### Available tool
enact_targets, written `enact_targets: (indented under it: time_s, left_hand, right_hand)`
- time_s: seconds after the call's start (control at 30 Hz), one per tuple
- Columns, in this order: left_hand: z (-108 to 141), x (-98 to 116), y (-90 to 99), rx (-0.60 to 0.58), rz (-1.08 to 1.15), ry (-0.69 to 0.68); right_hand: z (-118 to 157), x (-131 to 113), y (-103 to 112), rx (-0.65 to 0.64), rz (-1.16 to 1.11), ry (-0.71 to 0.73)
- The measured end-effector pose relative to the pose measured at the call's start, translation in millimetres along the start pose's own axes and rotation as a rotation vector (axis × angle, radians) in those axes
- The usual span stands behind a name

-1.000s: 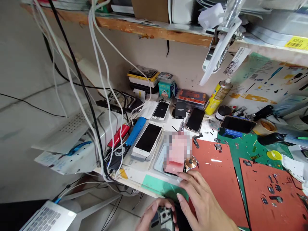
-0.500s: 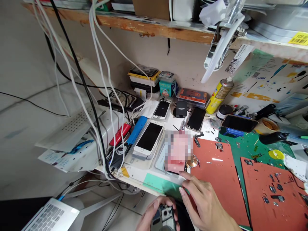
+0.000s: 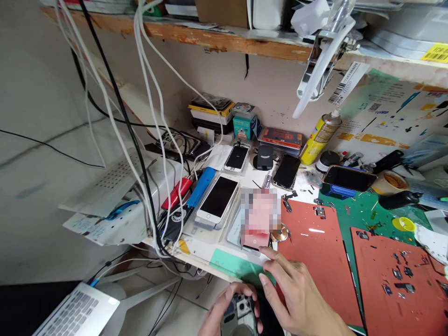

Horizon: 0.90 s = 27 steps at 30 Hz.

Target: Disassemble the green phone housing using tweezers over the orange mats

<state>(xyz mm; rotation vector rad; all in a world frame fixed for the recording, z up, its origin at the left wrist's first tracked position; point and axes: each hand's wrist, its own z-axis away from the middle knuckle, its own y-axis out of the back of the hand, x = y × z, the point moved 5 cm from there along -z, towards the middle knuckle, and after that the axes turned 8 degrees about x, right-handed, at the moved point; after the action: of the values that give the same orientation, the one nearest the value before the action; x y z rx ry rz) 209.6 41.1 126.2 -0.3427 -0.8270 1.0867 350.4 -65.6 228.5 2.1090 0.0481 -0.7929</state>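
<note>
My left hand point(image 3: 214, 313) is wrapped around a phone housing point(image 3: 238, 317) with camera openings at its top, low in the head view and below the bench edge. The housing's lower end is cut off by the frame. My right hand point(image 3: 297, 287) reaches over the bench with its fingers apart and holds nothing. Its index fingertip is at the lower edge of a lit phone point(image 3: 257, 241) whose screen is mostly pixelated. Under this phone lies a pale case or package point(image 3: 235, 231). A round copper-coloured coil point(image 3: 280, 232) sits just to its right.
A white phone point(image 3: 217, 198) lies left. Two red mats point(image 3: 315, 261) point(image 3: 381, 308) bear small phone parts on the right. Behind stand a yellow spray can point(image 3: 320, 137) and a propped dark phone point(image 3: 350, 181). Cables point(image 3: 140, 172) hang at left above a laptop point(image 3: 77, 310).
The camera view has shifted slightly, so the bench appears a little further right. Both hands hold nearly the same poses, with the right index finger still at the lit phone's lower edge.
</note>
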Motion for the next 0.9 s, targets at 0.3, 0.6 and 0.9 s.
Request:
enact_targets:
  time_s: [0.3, 0.6, 0.9]
  left_hand:
    - [0, 1, -1.8, -0.013, 0.015, -0.013]
    - [-3, -1, -2.0, 0.012, 0.039, -0.004]
    - [0, -4, -9.3, 0.043, 0.052, 0.02]
  right_hand:
    - [1, 2, -3, -0.029, -0.014, -0.015]
    - [-5, 16, -1, 0.009, 0.055, -0.147]
    - [-42, 4, 96, 0.313, -0.758, -0.359]
